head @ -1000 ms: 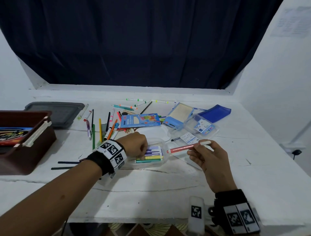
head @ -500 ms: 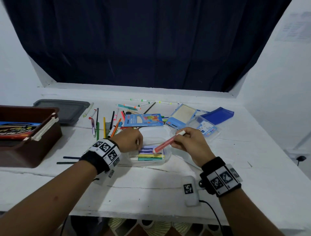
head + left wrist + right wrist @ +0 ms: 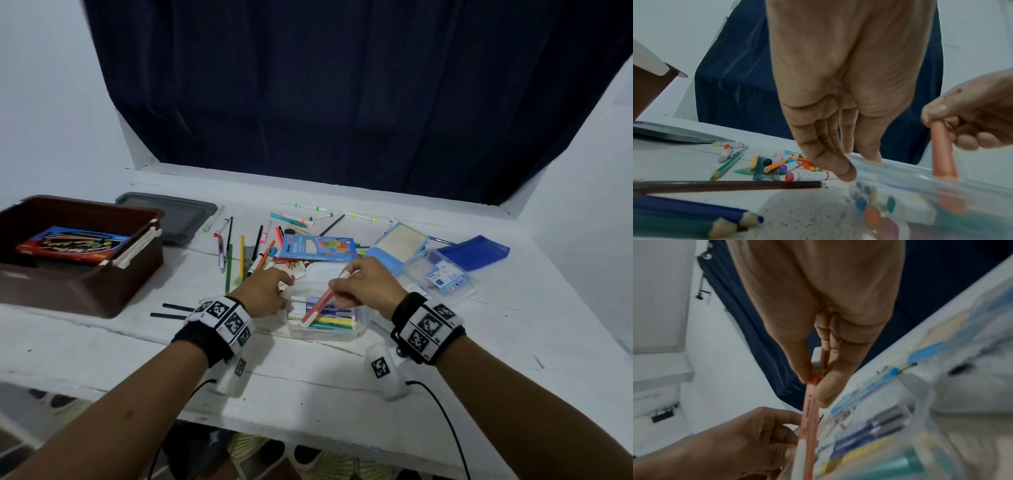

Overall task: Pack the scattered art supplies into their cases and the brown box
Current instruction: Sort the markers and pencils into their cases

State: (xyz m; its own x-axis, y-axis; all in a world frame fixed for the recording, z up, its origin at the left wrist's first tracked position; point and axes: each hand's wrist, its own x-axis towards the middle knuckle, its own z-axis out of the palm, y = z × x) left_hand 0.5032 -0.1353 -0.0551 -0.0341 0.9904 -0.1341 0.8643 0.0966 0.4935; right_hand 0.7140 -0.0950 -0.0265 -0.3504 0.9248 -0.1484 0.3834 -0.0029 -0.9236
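Observation:
A clear plastic marker case (image 3: 362, 328) sits at the table's middle front with several markers lying in it. My left hand (image 3: 286, 298) pinches the case's left wall, thumb outside the rim (image 3: 900, 172) and fingers behind it. My right hand (image 3: 337, 284) pinches a red-orange marker (image 3: 318, 305) near its white upper end. The marker slants down to the left, and its lower end is inside the case on top of the other markers. The right wrist view shows thumb and fingers closed on the marker (image 3: 809, 418). The brown box (image 3: 102, 294) stands open at the left.
A dark printed pack lies inside the brown box, and a grey lid (image 3: 171, 219) sits behind it. Loose pencils and markers (image 3: 246, 250) are scattered behind the hands. A blue neon pack (image 3: 318, 246), a light blue case (image 3: 397, 246), a dark blue lid (image 3: 476, 248) and a labelled clear case (image 3: 442, 277) lie at the right.
My right hand carried the red-orange marker left and down from beside the case into it. My left hand stayed on the case's left end.

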